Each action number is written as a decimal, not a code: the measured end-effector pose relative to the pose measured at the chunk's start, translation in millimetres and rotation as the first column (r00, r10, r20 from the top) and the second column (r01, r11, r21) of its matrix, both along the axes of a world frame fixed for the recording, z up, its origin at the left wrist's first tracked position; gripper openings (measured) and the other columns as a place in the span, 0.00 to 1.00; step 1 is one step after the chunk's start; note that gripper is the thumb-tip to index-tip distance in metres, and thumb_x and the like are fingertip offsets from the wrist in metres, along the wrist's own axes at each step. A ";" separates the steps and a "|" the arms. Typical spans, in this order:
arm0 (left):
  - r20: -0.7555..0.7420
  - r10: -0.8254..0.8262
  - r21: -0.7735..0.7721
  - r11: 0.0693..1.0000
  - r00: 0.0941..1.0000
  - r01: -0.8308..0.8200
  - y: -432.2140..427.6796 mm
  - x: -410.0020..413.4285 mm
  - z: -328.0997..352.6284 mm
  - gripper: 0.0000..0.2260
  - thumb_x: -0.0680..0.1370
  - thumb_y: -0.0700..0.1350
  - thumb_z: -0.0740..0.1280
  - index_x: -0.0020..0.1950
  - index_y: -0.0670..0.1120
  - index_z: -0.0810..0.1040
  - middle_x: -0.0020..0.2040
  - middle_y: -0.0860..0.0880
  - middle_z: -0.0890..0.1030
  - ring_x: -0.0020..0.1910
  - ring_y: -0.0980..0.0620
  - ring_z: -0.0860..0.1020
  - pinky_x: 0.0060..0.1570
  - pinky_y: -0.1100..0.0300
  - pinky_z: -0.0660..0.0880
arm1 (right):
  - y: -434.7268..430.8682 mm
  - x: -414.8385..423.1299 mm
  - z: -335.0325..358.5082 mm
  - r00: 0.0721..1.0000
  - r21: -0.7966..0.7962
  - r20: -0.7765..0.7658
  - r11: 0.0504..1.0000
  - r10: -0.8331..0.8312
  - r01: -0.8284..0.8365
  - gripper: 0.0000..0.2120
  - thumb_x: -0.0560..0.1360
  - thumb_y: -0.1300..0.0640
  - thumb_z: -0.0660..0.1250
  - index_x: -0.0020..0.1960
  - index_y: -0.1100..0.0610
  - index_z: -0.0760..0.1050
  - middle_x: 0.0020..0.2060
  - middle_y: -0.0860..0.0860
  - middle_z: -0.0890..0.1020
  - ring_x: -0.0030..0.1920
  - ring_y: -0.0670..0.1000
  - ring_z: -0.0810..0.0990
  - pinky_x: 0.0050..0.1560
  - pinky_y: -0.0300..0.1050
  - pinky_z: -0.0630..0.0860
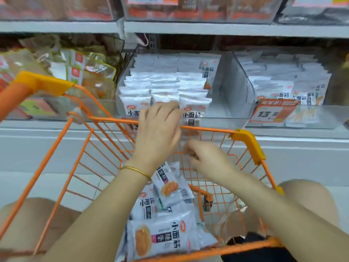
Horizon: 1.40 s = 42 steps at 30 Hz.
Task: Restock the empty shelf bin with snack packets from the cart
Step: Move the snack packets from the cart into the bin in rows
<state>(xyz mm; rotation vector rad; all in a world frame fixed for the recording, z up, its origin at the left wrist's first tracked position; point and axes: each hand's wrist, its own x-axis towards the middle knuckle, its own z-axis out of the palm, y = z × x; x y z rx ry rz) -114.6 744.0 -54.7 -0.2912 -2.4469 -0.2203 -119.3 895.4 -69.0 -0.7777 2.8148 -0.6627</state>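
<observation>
Packets (pixel 164 82), white w/ black "小面筋" print, stand in tight rows in the clear bin (pixel 226 110) on the mid shelf. They sit against its left side, apart from the right wall. L hand (pixel 158 129) reaches fwd over the far rim of the orange cart (pixel 207 129), palm down. Its fingers (pixel 170 107) are nearly straight and laid on the tops of the front-row packets, pressing rather than gripping. Gold bangle (pixel 136 170) on that wrist. R hand (pixel 206 158) hangs lower, just inside the same rim, fingers curled inward; it's motion-blurred, so can't tell whether it holds anything. Cart pkts (pixel 166 235) of the same kind lie heaped flat in the cart btm, under both forearms. They show "小面筋", an orange food photo, a purple band and a barcode. Next bin (pixel 321 116) to the right holds similar white packs, and its orange price tag (pixel 273 114) reads "13.5". Left of the task bin lie tan-and-green bags (pixel 88 72). Top-shelf tags too blurred to read.
</observation>
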 end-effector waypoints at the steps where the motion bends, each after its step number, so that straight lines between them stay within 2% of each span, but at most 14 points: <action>1: 0.006 -0.006 -0.013 1.000 1.000 0.006 -2.7 4.3 -5.6 0.13 0.72 0.41 0.62 0.55 0.46 0.79 0.58 0.48 0.79 0.56 0.45 0.74 0.53 0.52 0.63 | -2.3 3.6 -13.4 0.997 0.114 0.064 0.992 0.052 -0.059 0.08 0.76 0.60 0.61 0.54 0.57 0.74 0.49 0.56 0.81 0.52 0.57 0.78 0.45 0.47 0.72; 4: 0.032 -0.011 -0.009 1.000 0.999 0.011 -6.0 8.9 -13.8 0.12 0.72 0.40 0.63 0.53 0.47 0.79 0.55 0.49 0.80 0.53 0.45 0.74 0.52 0.54 0.61 | -4.9 13.5 -46.5 0.952 0.253 0.299 0.957 0.062 -0.142 0.17 0.77 0.52 0.64 0.62 0.59 0.71 0.55 0.58 0.78 0.56 0.58 0.77 0.48 0.47 0.72; 8: 0.027 -0.021 0.008 1.000 0.999 0.021 -4.9 6.0 -16.2 0.13 0.72 0.40 0.60 0.52 0.47 0.80 0.53 0.50 0.80 0.52 0.47 0.72 0.50 0.55 0.60 | -21.0 19.7 -67.1 0.894 0.024 0.449 1.000 -0.009 -0.002 0.27 0.76 0.49 0.66 0.69 0.59 0.65 0.61 0.57 0.76 0.58 0.55 0.76 0.51 0.42 0.70; 11: 0.007 -0.033 0.027 0.999 0.999 0.033 -6.1 4.3 -18.0 0.13 0.72 0.40 0.59 0.52 0.47 0.80 0.53 0.50 0.80 0.52 0.49 0.70 0.51 0.55 0.60 | -35.4 20.2 -75.3 0.867 -0.118 0.498 0.989 -0.014 0.084 0.27 0.73 0.49 0.70 0.67 0.58 0.67 0.51 0.51 0.76 0.50 0.51 0.76 0.51 0.44 0.74; 14: 0.009 -0.042 0.032 0.999 0.999 0.042 -6.4 3.4 -17.5 0.13 0.73 0.40 0.59 0.52 0.47 0.79 0.53 0.50 0.80 0.53 0.49 0.70 0.51 0.55 0.60 | -34.4 21.2 -82.7 0.844 -0.087 0.536 0.995 0.002 0.054 0.22 0.72 0.53 0.72 0.62 0.58 0.71 0.44 0.45 0.76 0.47 0.48 0.74 0.43 0.39 0.69; 16: 0.018 -0.039 0.036 0.999 0.999 0.038 -6.7 2.8 -18.0 0.14 0.73 0.41 0.58 0.53 0.47 0.79 0.54 0.50 0.79 0.53 0.48 0.71 0.51 0.55 0.61 | -29.9 18.3 -81.5 0.825 -0.102 0.566 0.993 0.007 0.062 0.15 0.73 0.56 0.72 0.57 0.59 0.76 0.49 0.50 0.81 0.47 0.48 0.76 0.44 0.38 0.70; 21: 0.026 -0.021 0.081 0.996 0.999 0.019 -4.9 2.4 -15.7 0.15 0.74 0.43 0.57 0.55 0.47 0.79 0.56 0.50 0.79 0.55 0.47 0.71 0.54 0.53 0.63 | -18.6 -1.0 -42.4 0.667 -0.181 0.745 0.959 -0.012 0.219 0.12 0.74 0.66 0.68 0.56 0.57 0.73 0.51 0.56 0.81 0.48 0.54 0.80 0.47 0.50 0.78; 23: -0.003 -0.013 0.127 0.992 1.000 0.013 -3.3 1.8 -9.3 0.14 0.75 0.42 0.58 0.55 0.47 0.79 0.58 0.49 0.78 0.57 0.48 0.70 0.55 0.52 0.64 | -3.5 -6.9 -15.3 0.622 -0.163 0.783 0.971 0.019 0.176 0.09 0.74 0.66 0.66 0.51 0.55 0.73 0.50 0.54 0.83 0.46 0.54 0.82 0.45 0.49 0.80; 26: -0.067 -0.001 0.177 0.984 0.998 0.013 0.9 -5.2 2.9 0.13 0.74 0.39 0.61 0.58 0.45 0.78 0.61 0.47 0.76 0.58 0.47 0.69 0.56 0.51 0.65 | 33.4 -8.3 29.7 0.691 -0.132 0.723 0.983 0.010 0.124 0.05 0.74 0.65 0.64 0.44 0.56 0.73 0.36 0.51 0.80 0.34 0.49 0.78 0.33 0.40 0.75; 28: -0.083 0.005 0.189 0.982 0.997 0.011 5.8 -14.4 10.7 0.14 0.74 0.39 0.62 0.59 0.44 0.77 0.64 0.45 0.74 0.60 0.44 0.70 0.57 0.48 0.66 | 63.4 -13.7 51.5 0.705 -0.190 0.708 0.947 -0.052 0.261 0.03 0.72 0.62 0.64 0.41 0.59 0.71 0.30 0.52 0.74 0.28 0.49 0.72 0.27 0.39 0.67; 31: -0.035 0.021 0.130 0.991 0.999 -0.017 16.3 -33.8 16.6 0.16 0.75 0.42 0.60 0.61 0.43 0.75 0.67 0.43 0.72 0.64 0.41 0.69 0.61 0.46 0.65 | 91.4 -29.4 71.2 0.727 -0.293 0.666 0.840 -0.164 0.458 0.05 0.72 0.62 0.63 0.39 0.57 0.68 0.28 0.52 0.68 0.25 0.48 0.67 0.24 0.38 0.62; 36: 0.164 0.037 -0.030 0.999 0.986 -0.032 32.7 -66.3 18.3 0.25 0.76 0.52 0.48 0.68 0.45 0.70 0.72 0.42 0.66 0.72 0.43 0.62 0.70 0.41 0.55 | 84.1 -68.4 94.9 0.771 -0.500 0.577 0.629 -0.271 0.595 0.11 0.75 0.61 0.62 0.34 0.56 0.68 0.21 0.50 0.72 0.19 0.45 0.70 0.22 0.33 0.65; 39: 0.223 0.071 -0.111 0.993 0.972 -0.047 33.7 -79.9 19.1 0.30 0.75 0.57 0.41 0.71 0.48 0.67 0.74 0.44 0.64 0.74 0.46 0.60 0.71 0.41 0.51 | 65.1 -108.4 92.9 0.833 -0.516 0.364 0.654 -0.418 0.553 0.06 0.72 0.58 0.63 0.38 0.57 0.76 0.30 0.54 0.78 0.30 0.52 0.76 0.30 0.38 0.69; 42: 0.249 0.091 -0.146 0.988 0.964 -0.056 31.9 -86.6 19.2 0.33 0.74 0.58 0.37 0.72 0.49 0.66 0.74 0.45 0.64 0.74 0.47 0.59 0.72 0.43 0.49 | 37.5 -153.5 71.6 0.828 -0.330 0.107 0.765 -0.551 0.552 0.12 0.74 0.63 0.62 0.56 0.62 0.76 0.49 0.59 0.80 0.48 0.54 0.78 0.39 0.42 0.70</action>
